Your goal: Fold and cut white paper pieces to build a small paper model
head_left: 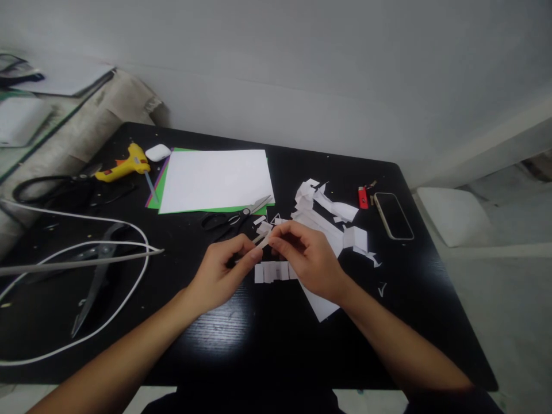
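Between my two hands is a narrow strip of white paper (264,240). My left hand (222,270) pinches its near left end between thumb and forefinger. At the other end, my right hand (308,256) closes its fingertips on the same strip. Just below the fingers lies a folded paper piece (272,271), partly covered by my right hand. Black-handled scissors (235,218) rest with their blades on the paper stack, up and left of the hands. Small paper scraps (260,220) lie just behind the fingertips.
A stack of white and green sheets (215,178) lies at the back. On the left are a yellow glue gun (127,164), large shears (97,276) and a looped white cable (142,276). Cut paper (332,210), a red lighter (362,198) and a phone (394,215) lie right.
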Available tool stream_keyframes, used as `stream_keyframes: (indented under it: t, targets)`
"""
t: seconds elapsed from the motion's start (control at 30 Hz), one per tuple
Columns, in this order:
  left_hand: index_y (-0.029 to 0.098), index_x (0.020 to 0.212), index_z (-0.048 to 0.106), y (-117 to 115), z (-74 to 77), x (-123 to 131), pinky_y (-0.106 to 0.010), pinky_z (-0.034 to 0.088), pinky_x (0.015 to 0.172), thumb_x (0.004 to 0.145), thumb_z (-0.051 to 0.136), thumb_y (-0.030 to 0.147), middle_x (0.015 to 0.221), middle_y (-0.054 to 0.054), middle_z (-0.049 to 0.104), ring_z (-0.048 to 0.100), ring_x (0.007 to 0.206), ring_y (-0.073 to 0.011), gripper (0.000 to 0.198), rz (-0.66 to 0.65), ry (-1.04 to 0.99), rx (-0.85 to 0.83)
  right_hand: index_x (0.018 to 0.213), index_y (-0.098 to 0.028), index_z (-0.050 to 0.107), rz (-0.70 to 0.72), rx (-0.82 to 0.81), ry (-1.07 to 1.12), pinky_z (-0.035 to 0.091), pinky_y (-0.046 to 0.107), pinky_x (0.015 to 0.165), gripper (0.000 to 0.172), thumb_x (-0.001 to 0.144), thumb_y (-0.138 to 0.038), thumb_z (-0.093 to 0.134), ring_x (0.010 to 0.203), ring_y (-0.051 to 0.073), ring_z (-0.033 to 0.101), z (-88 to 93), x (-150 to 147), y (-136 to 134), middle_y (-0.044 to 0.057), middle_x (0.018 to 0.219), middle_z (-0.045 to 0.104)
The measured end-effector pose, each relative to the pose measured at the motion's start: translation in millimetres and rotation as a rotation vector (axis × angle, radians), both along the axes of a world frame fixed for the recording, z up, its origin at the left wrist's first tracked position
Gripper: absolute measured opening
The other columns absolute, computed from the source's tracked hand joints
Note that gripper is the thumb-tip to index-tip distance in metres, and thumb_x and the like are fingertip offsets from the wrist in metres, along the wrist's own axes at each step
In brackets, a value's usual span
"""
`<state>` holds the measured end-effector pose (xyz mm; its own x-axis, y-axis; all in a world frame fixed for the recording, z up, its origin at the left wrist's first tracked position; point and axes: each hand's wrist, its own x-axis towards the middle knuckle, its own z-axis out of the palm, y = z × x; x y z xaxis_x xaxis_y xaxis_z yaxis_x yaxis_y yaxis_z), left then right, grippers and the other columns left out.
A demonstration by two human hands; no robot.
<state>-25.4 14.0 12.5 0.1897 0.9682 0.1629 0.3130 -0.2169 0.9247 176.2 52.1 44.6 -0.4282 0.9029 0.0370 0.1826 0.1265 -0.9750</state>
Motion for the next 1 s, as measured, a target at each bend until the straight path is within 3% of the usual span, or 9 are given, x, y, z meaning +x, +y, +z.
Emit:
stream_keyframes:
  t: [0.07, 0.17, 0.27, 0.47, 0.6, 0.7, 0.83, 0.9, 1.0]
  targets:
    - [0.018, 0.081, 0.066, -1.3, -0.1, 0.4, -0.022, 0.041, 0.055, 0.103, 0.058, 0.033, 0.064, 0.004, 0.061, 0.054, 0.057, -0.0101, 0.027, 0.017, 0.009, 0.005, 0.09, -0.021, 0.068, 0.01, -0.005, 0.009, 0.052, 0.031, 0.07, 0.014, 0.101, -0.029, 0.065, 0.074, 0.015, 0.063, 2.0, -0.7, -1.4, -0.001, 0.08, 0.067]
    - [0.02, 0.102, 0.066, -3.9, -0.9, 1.1, -0.022, 0.043, 0.055, 0.103, 0.06, 0.033, 0.063, 0.005, 0.064, 0.058, 0.056, -0.0114, 0.015, 0.053, 0.001, -0.023, 0.091, -0.021, 0.068, 0.009, 0.017, -0.005, 0.053, 0.031, 0.07, 0.014, 0.102, -0.029, 0.064, 0.074, 0.016, 0.063, 2.9, -1.4, -3.3, -0.001, 0.08, 0.066]
    - [0.021, 0.118, 0.061, -6.0, -2.3, 1.1, -0.023, 0.046, 0.056, 0.102, 0.061, 0.033, 0.064, 0.005, 0.069, 0.064, 0.058, -0.0133, 0.02, 0.06, -0.016, -0.047, 0.093, -0.022, 0.068, -0.01, 0.098, -0.046, 0.055, 0.032, 0.073, 0.012, 0.102, -0.029, 0.064, 0.078, 0.017, 0.066, 0.9, -2.1, -5.4, 0.001, 0.085, 0.069]
    - [0.02, 0.112, 0.062, -5.4, -2.8, 0.9, -0.024, 0.052, 0.06, 0.102, 0.062, 0.031, 0.074, 0.001, 0.076, 0.072, 0.067, -0.015, 0.015, 0.051, -0.107, -0.083, 0.099, -0.022, 0.069, -0.058, 0.453, -0.105, 0.058, 0.032, 0.075, 0.007, 0.102, -0.019, 0.063, 0.083, 0.017, 0.068, -0.3, -4.1, -10.9, 0.003, 0.092, 0.072]
    - [0.018, 0.107, 0.062, -2.6, -1.2, 1.6, -0.022, 0.052, 0.053, 0.101, 0.063, 0.031, 0.069, 0.0, 0.075, 0.07, 0.06, -0.014, 0.014, 0.095, -0.204, -0.13, 0.108, -0.022, 0.067, -0.145, 0.502, -0.114, 0.06, 0.033, 0.078, 0.008, 0.101, -0.018, 0.065, 0.083, 0.017, 0.069, 1.1, -1.8, -9.6, 0.004, 0.099, 0.072]
    - [0.017, 0.106, 0.062, -0.9, 0.2, 1.9, -0.021, 0.053, 0.049, 0.1, 0.065, 0.031, 0.071, -0.002, 0.076, 0.072, 0.06, -0.015, 0.015, 0.123, -0.281, -0.191, 0.104, -0.021, 0.067, 0.018, 0.414, -0.255, 0.06, 0.034, 0.078, 0.008, 0.096, -0.02, 0.072, 0.084, 0.018, 0.07, -1.1, 1.9, -6.0, 0.004, 0.096, 0.071]
    - [0.017, 0.106, 0.062, 1.6, 1.3, 1.6, -0.02, 0.054, 0.048, 0.097, 0.068, 0.031, 0.081, -0.005, 0.078, 0.075, 0.067, -0.0168, 0.018, 0.188, -0.367, -0.227, 0.114, -0.019, 0.069, 0.371, 0.398, -0.581, 0.059, 0.048, 0.091, 0.037, 0.083, -0.027, 0.088, 0.104, 0.029, 0.068, -11.9, 0.6, -7.1, 0.011, 0.113, 0.071]
    - [0.017, 0.106, 0.062, 3.4, 1.5, 1.3, -0.02, 0.054, 0.046, 0.096, 0.07, 0.033, 0.083, -0.005, 0.079, 0.075, 0.067, -0.017, 0.021, 0.215, -0.402, -0.248, 0.121, -0.018, 0.068, 0.445, 0.453, -0.68, 0.058, 0.052, 0.094, 0.049, 0.079, -0.025, 0.091, 0.108, 0.033, 0.066, -18.8, -3.3, -10.6, 0.013, 0.116, 0.07]
    - [0.017, 0.103, 0.062, 6.1, 1.9, 0.9, -0.02, 0.053, 0.044, 0.094, 0.072, 0.037, 0.08, -0.005, 0.078, 0.074, 0.063, -0.0174, 0.024, 0.215, -0.44, -0.28, 0.124, -0.014, 0.068, 0.486, 0.498, -0.768, 0.058, 0.054, 0.091, 0.047, 0.08, -0.014, 0.086, 0.105, 0.034, 0.067, -25.4, -8.3, -14.4, 0.015, 0.114, 0.072]
